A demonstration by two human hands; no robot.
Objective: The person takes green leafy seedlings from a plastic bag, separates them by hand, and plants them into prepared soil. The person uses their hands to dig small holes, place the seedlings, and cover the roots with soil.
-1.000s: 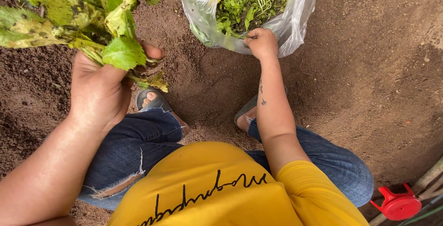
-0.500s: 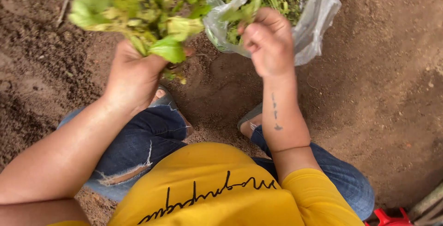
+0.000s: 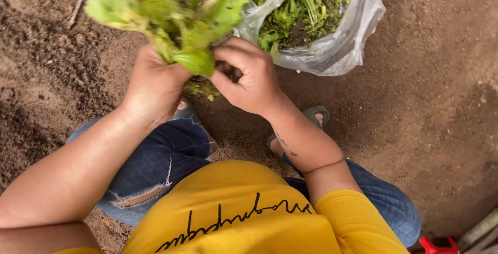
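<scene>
The left hand [image 3: 155, 85] is closed around the stems of a leafy green bunch [image 3: 171, 20], keeping it upright so the base is exposed. The right hand [image 3: 249, 77] pinches at that base (its fingers are bent on the stems). Just beyond the right hand, a clear plastic bag [image 3: 332, 51] of greens lies open on the soil [image 3: 430, 103].

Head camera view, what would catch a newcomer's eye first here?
First, the bunch of green leafy plants at top centre, gripped by the left hand while the right hand pinches at its stems. Next, the clear plastic bag of cut greens on the bare soil at upper right. Below, the bright yellow shirt fills the bottom.
</scene>
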